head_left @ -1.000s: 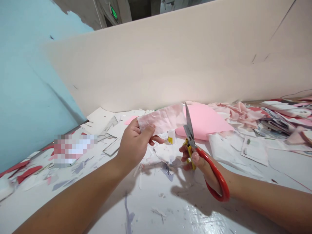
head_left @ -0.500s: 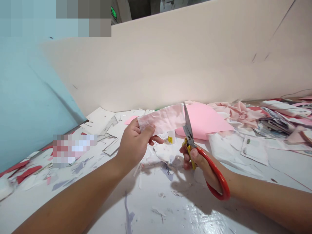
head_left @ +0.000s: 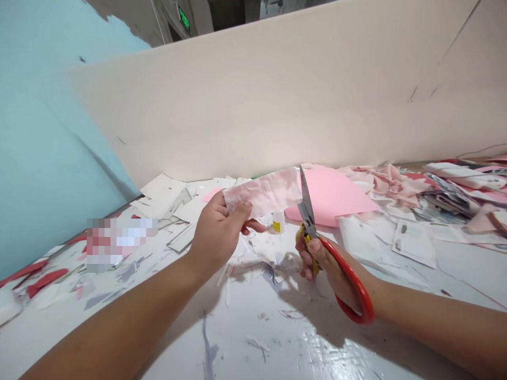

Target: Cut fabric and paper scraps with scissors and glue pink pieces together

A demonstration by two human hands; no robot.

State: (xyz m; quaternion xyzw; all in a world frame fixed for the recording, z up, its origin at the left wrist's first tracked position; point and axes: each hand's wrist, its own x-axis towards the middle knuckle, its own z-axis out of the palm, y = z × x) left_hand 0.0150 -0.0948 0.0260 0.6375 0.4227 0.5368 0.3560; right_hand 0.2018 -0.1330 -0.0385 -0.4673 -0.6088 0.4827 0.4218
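Observation:
My left hand (head_left: 219, 232) pinches the left end of a crumpled pale pink strip (head_left: 266, 194) and holds it level above the white table (head_left: 245, 327). My right hand (head_left: 328, 264) grips red-and-yellow-handled scissors (head_left: 317, 237). Their blades point up and meet the strip's right end, nearly closed on it. Behind the blades lies a flat pink sheet (head_left: 336, 195).
A small white glue bottle with a yellow label (head_left: 278, 222) stands just under the strip. White paper offcuts (head_left: 166, 198) lie at the back left. Pink fabric and paper scraps (head_left: 435, 192) pile up at the right. A tall beige board (head_left: 277, 95) walls the table's far edge.
The scissors' handles have closed a little and my right hand's fingers have curled tighter. The strip and my left hand have stayed in place.

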